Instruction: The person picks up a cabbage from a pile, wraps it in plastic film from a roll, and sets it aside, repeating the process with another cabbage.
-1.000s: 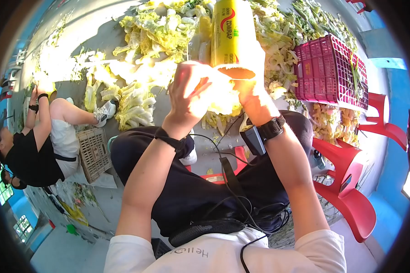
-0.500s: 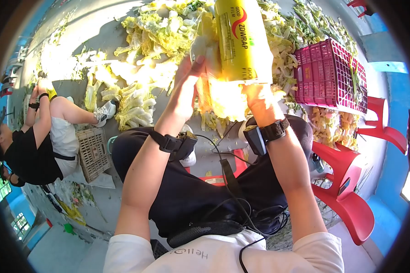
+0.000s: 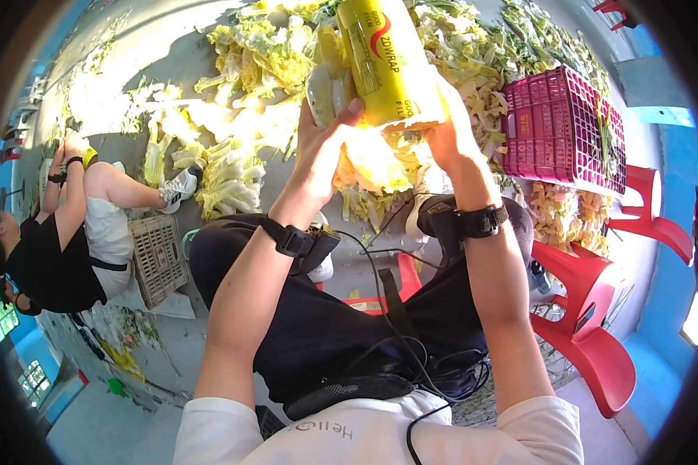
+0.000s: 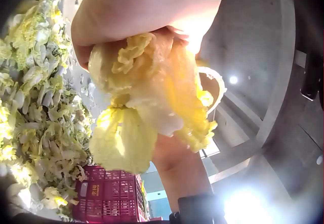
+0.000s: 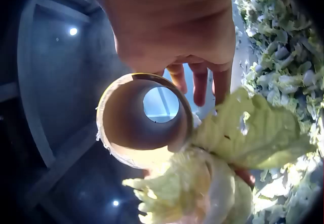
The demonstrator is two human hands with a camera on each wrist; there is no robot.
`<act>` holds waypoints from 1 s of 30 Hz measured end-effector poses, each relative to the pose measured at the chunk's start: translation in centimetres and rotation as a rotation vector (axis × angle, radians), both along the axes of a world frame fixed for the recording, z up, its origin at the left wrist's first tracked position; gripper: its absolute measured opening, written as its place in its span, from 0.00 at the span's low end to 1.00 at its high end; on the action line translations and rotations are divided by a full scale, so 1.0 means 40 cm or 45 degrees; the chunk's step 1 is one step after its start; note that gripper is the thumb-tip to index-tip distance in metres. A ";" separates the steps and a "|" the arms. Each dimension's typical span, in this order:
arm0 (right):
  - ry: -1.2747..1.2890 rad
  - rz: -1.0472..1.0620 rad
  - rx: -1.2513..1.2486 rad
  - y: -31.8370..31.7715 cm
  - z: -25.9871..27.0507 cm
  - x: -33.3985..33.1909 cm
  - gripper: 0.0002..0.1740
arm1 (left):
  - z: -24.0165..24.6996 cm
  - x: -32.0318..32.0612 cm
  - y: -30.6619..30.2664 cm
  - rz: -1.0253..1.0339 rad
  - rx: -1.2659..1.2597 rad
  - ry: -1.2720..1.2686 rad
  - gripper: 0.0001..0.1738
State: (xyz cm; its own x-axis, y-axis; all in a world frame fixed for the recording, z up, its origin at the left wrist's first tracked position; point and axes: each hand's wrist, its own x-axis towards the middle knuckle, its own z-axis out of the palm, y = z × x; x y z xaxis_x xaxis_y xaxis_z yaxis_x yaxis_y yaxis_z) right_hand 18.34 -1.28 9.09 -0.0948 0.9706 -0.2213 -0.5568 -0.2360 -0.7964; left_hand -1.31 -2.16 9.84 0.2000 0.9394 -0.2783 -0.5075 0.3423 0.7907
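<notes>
A leafy pale-yellow cabbage [image 3: 324, 91] is gripped in my left hand [image 3: 323, 147], its leaves hanging below the palm in the left wrist view [image 4: 147, 97]. Against its right side stands a yellow roll of cling film [image 3: 388, 62], slightly tilted. My right hand [image 3: 451, 128] holds the roll at its lower right; the fingers are partly hidden behind it. In the right wrist view the roll's hollow cardboard core [image 5: 144, 117] faces the camera beside the leaves [image 5: 248, 133].
Loose cabbage leaves [image 3: 233, 174] cover the floor ahead. A magenta crate [image 3: 547, 128] stands at the right, near red chairs [image 3: 589, 349]. At the left a person in black [image 3: 54, 260] sits beside a beige crate [image 3: 159, 260]. Cables cross my lap.
The roll first swung right, then came back left and now leans leftward. My left hand has turned, showing the thumb, and the cabbage beside the roll is more visible.
</notes>
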 end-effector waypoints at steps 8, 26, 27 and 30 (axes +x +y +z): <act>-0.599 -0.040 0.212 -0.024 0.038 -0.044 0.46 | -0.049 0.005 0.013 0.181 0.584 0.640 0.45; 0.583 0.101 -0.013 -0.012 -0.036 0.023 0.34 | -0.051 -0.090 0.018 -0.313 -0.099 -0.813 0.26; 0.601 0.065 0.001 -0.014 -0.019 0.013 0.34 | -0.051 -0.086 0.017 -0.324 -0.057 -0.806 0.26; 0.501 0.042 0.162 -0.019 -0.003 0.002 0.34 | -0.023 -0.066 0.008 -0.239 -0.053 -0.673 0.26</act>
State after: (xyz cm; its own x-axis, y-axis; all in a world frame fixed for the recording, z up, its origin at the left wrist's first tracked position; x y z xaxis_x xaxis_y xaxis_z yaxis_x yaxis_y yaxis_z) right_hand 18.43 -2.05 8.97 -0.1796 0.9829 -0.0406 -0.8183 -0.1721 -0.5484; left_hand -3.95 -1.84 8.93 0.4852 0.8645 -0.1312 -0.7582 0.4907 0.4295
